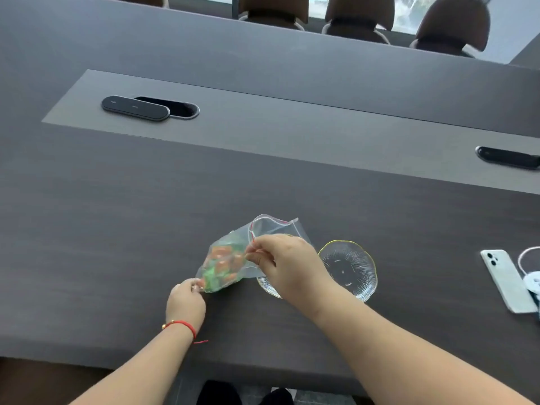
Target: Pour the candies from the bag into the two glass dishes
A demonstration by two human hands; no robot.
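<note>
A clear zip bag (233, 252) with orange and green candies (223, 267) hangs just above the dark table. My left hand (187, 302) pinches its lower corner. My right hand (287, 264) grips the bag near its red-lined mouth, which gapes open toward the far side. One ribbed glass dish (349, 270) with a gold rim lies to the right of my right hand and holds nothing. A second glass dish (267, 286) lies under my right hand, mostly hidden by it.
A pale phone (507, 280) lies face down at the right, beside a white cable and round charger (530, 282). Two black oval cable hatches (149, 108) (508, 157) sit in the table's centre strip. Brown chairs (359, 16) line the far side.
</note>
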